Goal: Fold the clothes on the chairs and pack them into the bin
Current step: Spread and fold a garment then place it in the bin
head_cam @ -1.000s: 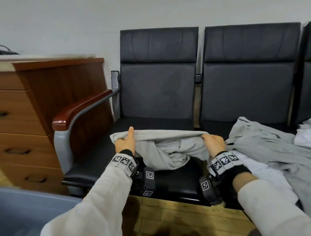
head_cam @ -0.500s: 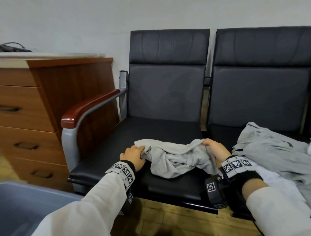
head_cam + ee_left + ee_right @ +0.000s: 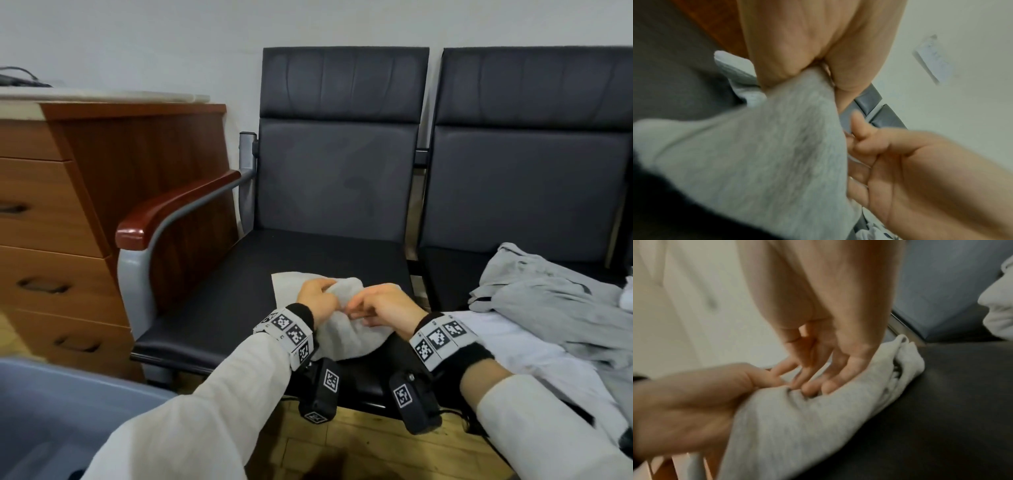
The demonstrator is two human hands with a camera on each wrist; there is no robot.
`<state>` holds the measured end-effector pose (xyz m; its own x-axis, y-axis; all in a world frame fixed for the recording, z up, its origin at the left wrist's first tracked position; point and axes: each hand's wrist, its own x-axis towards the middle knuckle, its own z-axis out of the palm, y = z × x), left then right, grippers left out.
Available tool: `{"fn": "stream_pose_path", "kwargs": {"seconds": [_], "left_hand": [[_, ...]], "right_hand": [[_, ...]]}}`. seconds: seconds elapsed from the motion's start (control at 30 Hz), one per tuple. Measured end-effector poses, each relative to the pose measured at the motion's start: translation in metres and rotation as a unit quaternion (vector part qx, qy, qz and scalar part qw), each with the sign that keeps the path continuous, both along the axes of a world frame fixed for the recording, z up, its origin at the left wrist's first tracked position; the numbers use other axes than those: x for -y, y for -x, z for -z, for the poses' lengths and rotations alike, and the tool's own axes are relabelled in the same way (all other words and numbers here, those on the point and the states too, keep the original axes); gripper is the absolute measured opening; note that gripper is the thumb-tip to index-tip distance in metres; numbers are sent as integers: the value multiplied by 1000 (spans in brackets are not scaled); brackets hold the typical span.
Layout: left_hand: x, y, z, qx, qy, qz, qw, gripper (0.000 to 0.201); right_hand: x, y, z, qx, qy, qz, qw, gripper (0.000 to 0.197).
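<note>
Grey garment (image 3: 346,334) lies bunched at the front of the left chair seat (image 3: 219,308), both hands meeting on top of it. The left hand (image 3: 317,299) has its fingers curled and pinches a fold of the cloth between thumb and fingers — the left wrist view shows fabric pulled up tight into that pinch. The right hand (image 3: 383,308) sits just beside it, fingers only loosely bent, their tips pressing down into the cloth rather than closing round it. The garment is soft, pale-grey knit, rumpled into a thick roll with one flatter corner showing behind the hands. More grey and white clothes (image 3: 548,308) are heaped on the neighbouring chair — a blue-grey bin (image 3: 61,421) stands at lower left.
</note>
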<state>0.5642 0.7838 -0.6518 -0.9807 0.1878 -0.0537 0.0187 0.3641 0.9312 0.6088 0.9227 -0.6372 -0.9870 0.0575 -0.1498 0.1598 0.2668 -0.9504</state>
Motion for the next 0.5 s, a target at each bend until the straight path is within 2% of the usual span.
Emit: {"fn": "stream_pose_path", "kwargs": {"seconds": [0.07,0.13,0.23,0.27,0.33,0.4,0.47,0.5], "left_hand": [[0,-5,3,-37,57,12,998,41],[2,-4,11,-72,89,66,991,39],[5,-6,15,-80,115,150,979,44],[6,-6,12,-70,127,170,975,52],[9,-8,2,-64,172,186,965,52],[16,-6,-6,-98,247,133,955,40],[31,2,-9,-142,285,15,948,33],[40,8,-6,-147,283,-40,947,32]], "right_hand": [[-12,10,8,-51,-35,90,994,38],[-23,17,16,-103,-93,115,984,40],[-31,17,19,-145,-139,28,979,62],[-32,17,21,-148,-142,-19,979,68],[-33,18,26,-123,-173,-84,974,73],[-33,16,27,-80,-261,-97,957,64],[-33,13,23,-46,-376,-66,923,49],[-34,13,22,-37,-402,-45,914,47]]}}
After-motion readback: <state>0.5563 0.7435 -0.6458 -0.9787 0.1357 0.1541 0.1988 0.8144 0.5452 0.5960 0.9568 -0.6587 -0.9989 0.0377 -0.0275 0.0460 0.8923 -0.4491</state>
